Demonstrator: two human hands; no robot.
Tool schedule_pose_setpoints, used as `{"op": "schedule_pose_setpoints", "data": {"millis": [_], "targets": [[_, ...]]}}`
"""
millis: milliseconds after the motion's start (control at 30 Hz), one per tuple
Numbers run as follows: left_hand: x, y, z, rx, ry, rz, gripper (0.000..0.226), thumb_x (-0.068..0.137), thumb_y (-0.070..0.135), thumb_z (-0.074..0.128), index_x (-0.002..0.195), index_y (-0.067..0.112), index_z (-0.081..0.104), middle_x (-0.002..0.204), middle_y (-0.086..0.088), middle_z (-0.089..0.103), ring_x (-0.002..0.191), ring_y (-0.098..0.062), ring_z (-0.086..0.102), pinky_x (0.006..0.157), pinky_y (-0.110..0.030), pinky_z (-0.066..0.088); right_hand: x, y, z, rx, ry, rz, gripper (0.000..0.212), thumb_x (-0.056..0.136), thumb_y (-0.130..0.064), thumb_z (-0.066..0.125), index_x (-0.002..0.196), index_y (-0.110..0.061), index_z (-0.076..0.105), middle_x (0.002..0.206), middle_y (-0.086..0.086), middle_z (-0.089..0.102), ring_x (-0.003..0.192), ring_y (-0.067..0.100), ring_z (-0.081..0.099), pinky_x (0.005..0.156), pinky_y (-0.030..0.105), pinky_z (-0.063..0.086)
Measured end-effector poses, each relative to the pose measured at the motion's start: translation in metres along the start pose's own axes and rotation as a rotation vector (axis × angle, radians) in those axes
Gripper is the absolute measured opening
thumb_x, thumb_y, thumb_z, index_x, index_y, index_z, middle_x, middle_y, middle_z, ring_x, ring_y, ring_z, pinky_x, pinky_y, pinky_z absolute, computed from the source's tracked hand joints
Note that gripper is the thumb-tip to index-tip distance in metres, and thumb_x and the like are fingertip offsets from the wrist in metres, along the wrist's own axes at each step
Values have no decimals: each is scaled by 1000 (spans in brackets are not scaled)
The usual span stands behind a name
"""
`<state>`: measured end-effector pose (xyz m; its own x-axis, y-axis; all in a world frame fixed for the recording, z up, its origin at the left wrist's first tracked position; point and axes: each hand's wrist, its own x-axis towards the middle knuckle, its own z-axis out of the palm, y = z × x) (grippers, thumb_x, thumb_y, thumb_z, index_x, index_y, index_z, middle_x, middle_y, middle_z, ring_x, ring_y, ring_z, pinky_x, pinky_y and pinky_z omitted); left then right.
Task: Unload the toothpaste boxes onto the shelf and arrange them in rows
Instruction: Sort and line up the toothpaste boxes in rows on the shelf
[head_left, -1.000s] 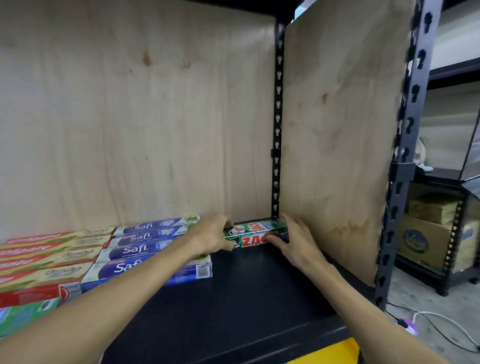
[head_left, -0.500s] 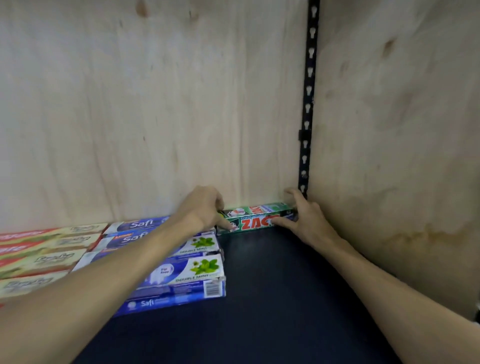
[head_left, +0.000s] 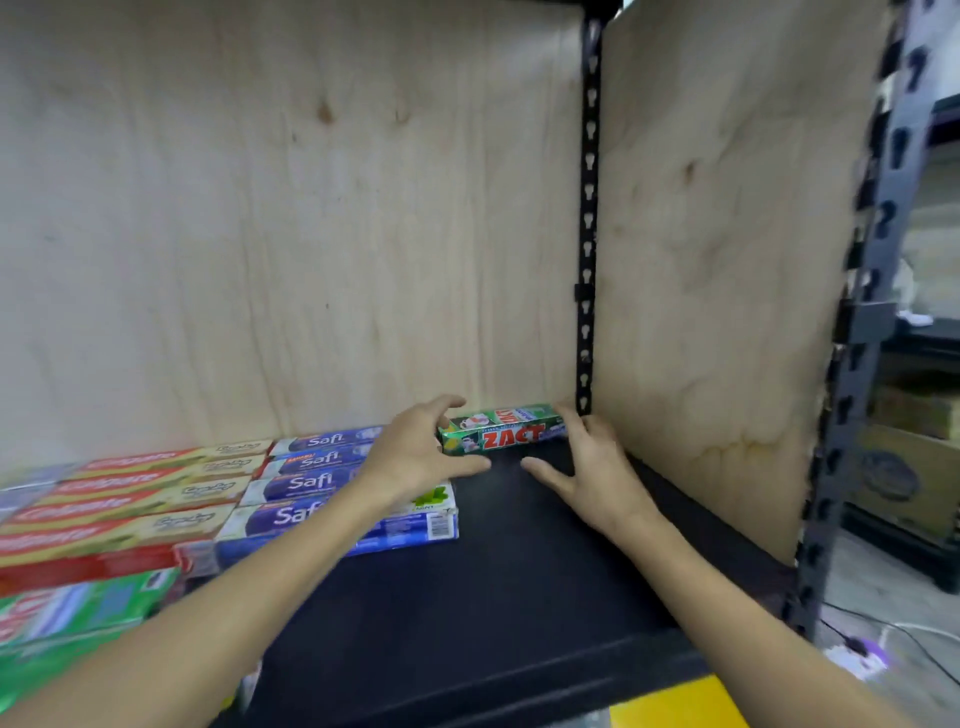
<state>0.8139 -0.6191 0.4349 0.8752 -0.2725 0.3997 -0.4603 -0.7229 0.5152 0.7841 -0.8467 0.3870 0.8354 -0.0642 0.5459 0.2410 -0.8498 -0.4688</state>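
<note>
Around both hands stands the shelf (head_left: 519, 597), a dark board backed and walled on the right by plywood panels (head_left: 311, 234), with a slotted black upright (head_left: 587, 208) in the corner just beyond the right hand. Under and beyond the left forearm lie the stocked rows: blue Safi boxes (head_left: 306, 486) nearest the left hand, then red-and-cream Colgate boxes (head_left: 119, 499) further out to the left, and green boxes (head_left: 78, 608) nearer the person. Between the two hands, pushed against the back panel in the corner, lie the green ZACT boxes (head_left: 506, 434), apparently one in front of another. The left hand (head_left: 415, 452) sits at their left end with fingers spread and loosely bent, thumb on the shelf, gripping nothing that can be seen. The right hand (head_left: 592, 462) is at their right end, fingers spread wide, fingertips at or just off the carton; contact cannot be told for certain. Such cartons are likely light, stiff along their length but easily dented at the end flaps, and slick enough to slide on the board; pinching the long sides near the middle, or nudging both ends with flat fingers, should suit them best.
</note>
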Motion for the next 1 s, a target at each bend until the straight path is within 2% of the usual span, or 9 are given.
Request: {"op": "schedule_pose_setpoints", "data": {"millis": [167, 333, 533, 633, 700, 800, 867, 933, 1000], "targets": [[-73, 10, -38, 62, 63, 56, 79, 64, 65, 80, 133, 36, 54, 127, 12, 60, 119, -9, 56, 102, -37, 48, -54, -39, -12, 56, -34, -117, 81, 89, -59, 64, 153, -21, 32, 131, 1, 47, 122, 17, 44, 107, 36, 42], [-165, -23, -115, 185, 219, 130, 62, 70, 78, 63, 117, 37, 63, 119, 21, 62, 114, -4, 55, 100, -32, 44, -113, -103, -3, 266, -20, -179, 62, 89, -59, 64, 141, -34, 43, 108, -15, 47, 100, 0, 46, 90, 9, 36], [-261, -88, -160, 324, 453, 103, 39, 82, 73, 53, 92, 40, 70, 103, 23, 63, 105, -7, 57, 93, -41, 42, -147, -189, 25, 447, -227, -191, 66, 83, -72, 60, 138, -38, 50, 117, -15, 57, 102, 1, 55, 91, 20, 41], [-290, -114, -160, 379, 465, 68, 42, 85, 73, 50, 101, 42, 73, 108, 24, 60, 109, -5, 53, 96, -34, 34, -155, -219, 39, 302, -379, -231, 87, 77, -84, 54, 151, -41, 35, 143, -15, 48, 128, 7, 46, 111, 40, 36], [-303, -123, -153, 395, 421, 50, 47, 88, 73, 45, 119, 45, 68, 121, 25, 56, 120, -3, 47, 104, -31, 28, -154, -225, 45, 213, -374, -228, 79, 81, -80, 54, 149, -42, 37, 134, -14, 54, 129, 14, 41, 114, 49, 31], [-308, -123, -146, 369, 402, 83, 46, 93, 66, 46, 129, 43, 62, 126, 24, 55, 122, -4, 46, 108, -39, 32, -151, -216, 48, 276, -341, -225, 60, 81, -80, 55, 130, -46, 50, 94, -13, 59, 97, 13, 51, 89, 36, 45], [-304, -116, -145, 382, 386, 121, 46, 93, 65, 48, 130, 42, 62, 121, 25, 56, 118, -2, 47, 107, -39, 31, -148, -205, 42, 297, -357, -236, 56, 81, -76, 59, 126, -44, 53, 89, -11, 59, 86, 10, 52, 74, 25, 41], [-298, -108, -144, 424, 324, 175, 47, 92, 66, 50, 133, 43, 60, 120, 28, 56, 118, 0, 45, 110, -36, 26, -145, -190, 29, 293, -366, -231, 51, 84, -69, 62, 126, -41, 57, 101, -12, 65, 93, 7, 57, 77, 22, 44], [-290, -101, -142, 430, 267, 232, 48, 90, 64, 56, 132, 42, 60, 123, 29, 57, 120, 1, 44, 110, -33, 25, -141, -170, 13, 283, -369, -220, 50, 86, -64, 64, 128, -39, 58, 119, -15, 66, 110, 6, 60, 94, 26, 47]]}}
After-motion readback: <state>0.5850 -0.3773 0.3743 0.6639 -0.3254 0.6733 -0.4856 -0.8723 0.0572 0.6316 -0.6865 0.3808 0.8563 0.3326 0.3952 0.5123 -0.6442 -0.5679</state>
